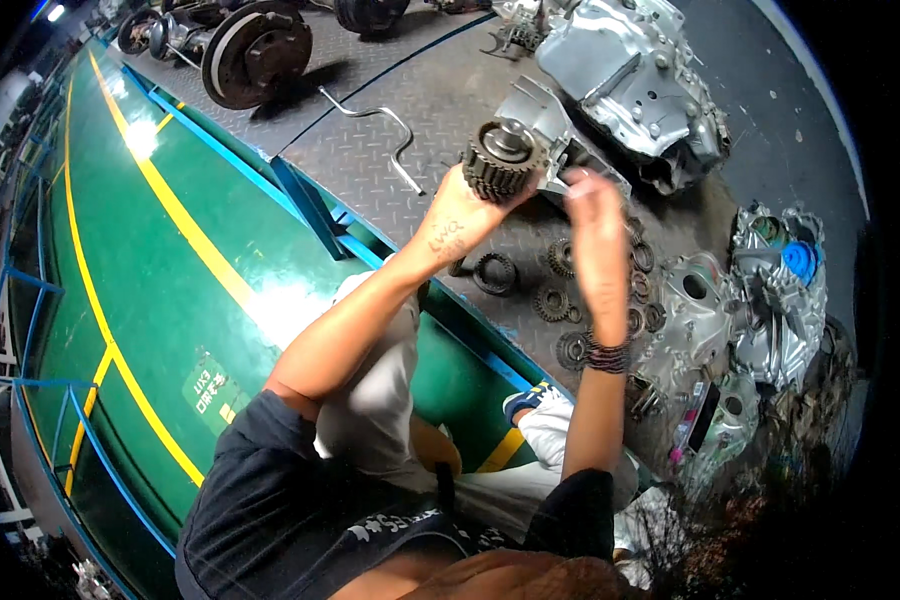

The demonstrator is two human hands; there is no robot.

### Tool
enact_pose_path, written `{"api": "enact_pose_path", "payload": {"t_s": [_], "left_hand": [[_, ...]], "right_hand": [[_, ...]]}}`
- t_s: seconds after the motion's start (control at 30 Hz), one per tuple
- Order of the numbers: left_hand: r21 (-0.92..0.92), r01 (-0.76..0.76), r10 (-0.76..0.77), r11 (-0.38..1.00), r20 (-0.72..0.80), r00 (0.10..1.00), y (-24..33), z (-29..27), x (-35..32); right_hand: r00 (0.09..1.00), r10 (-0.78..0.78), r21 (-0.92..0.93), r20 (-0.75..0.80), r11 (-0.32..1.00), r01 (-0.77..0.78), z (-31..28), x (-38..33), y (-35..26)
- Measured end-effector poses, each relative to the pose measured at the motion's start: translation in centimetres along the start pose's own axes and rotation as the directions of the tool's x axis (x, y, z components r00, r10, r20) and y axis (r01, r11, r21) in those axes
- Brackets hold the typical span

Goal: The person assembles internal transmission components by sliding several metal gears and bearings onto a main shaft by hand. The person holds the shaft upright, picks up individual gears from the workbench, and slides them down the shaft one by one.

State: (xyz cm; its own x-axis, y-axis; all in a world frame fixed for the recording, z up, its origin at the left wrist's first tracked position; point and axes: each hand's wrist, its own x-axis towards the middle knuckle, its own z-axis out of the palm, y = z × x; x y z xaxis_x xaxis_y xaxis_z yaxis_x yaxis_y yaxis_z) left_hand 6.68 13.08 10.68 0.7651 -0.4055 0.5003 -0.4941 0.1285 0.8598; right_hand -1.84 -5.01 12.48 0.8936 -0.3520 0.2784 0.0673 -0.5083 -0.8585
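My left hand (472,212) is closed around a toothed gear assembly (498,165), which is raised over the metal platform with its round shaft end facing up. To the right of it, my right hand (598,215) is in the air, smeared by motion, so its fingers cannot be made out clearly. A dark bracelet (607,357) circles that wrist. Behind the two hands lies a grey metal housing piece (545,110). Several loose gears and rings lie below and around my right forearm, among them a dark ring gear (494,273) and a smaller gear (550,304).
A large silver gearbox casing (635,80) stands at the far right, with more cast housings (785,300) nearer. A bent metal rod (390,130) lies on the tread-plate platform (370,180). Behind it is an axle with a rusty brake drum (257,55). Blue railing (310,205) edges the green floor.
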Motion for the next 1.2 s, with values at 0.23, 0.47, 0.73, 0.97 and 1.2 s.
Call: {"api": "enact_pose_path", "payload": {"t_s": [0.23, 0.47, 0.73, 0.97, 1.2], "left_hand": [[0.267, 0.343, -0.347, 0.901, -0.035, 0.937, -0.3, -0.2, -0.9], [-0.314, 0.284, -0.293, 0.906, 0.017, 0.956, -1.8, 1.3, -1.1], [0.010, 0.427, -0.422, 0.904, -0.135, 0.897, -4.3, -1.7, -0.8], [0.142, 0.118, -0.120, 0.983, 0.002, 0.993, -0.1, 3.3, 1.1], [-0.237, 0.043, -0.049, 0.971, -0.019, 0.999, 1.5, 2.9, 0.5]], "right_hand": [[0.932, -0.190, -0.536, 0.308, 0.775, 0.335, 7.8, -9.0, 10.9], [0.994, -0.104, -0.002, 0.041, 0.995, 0.104, 5.4, -7.4, 10.2], [0.970, -0.015, 0.962, 0.241, 0.134, -0.237, -5.8, -0.1, 0.6], [0.817, -0.577, -0.158, -0.004, 0.807, 0.569, -6.7, 4.0, -9.7], [0.675, -0.660, -0.258, 0.331, 0.624, 0.737, -1.5, 3.2, -12.8]]}}
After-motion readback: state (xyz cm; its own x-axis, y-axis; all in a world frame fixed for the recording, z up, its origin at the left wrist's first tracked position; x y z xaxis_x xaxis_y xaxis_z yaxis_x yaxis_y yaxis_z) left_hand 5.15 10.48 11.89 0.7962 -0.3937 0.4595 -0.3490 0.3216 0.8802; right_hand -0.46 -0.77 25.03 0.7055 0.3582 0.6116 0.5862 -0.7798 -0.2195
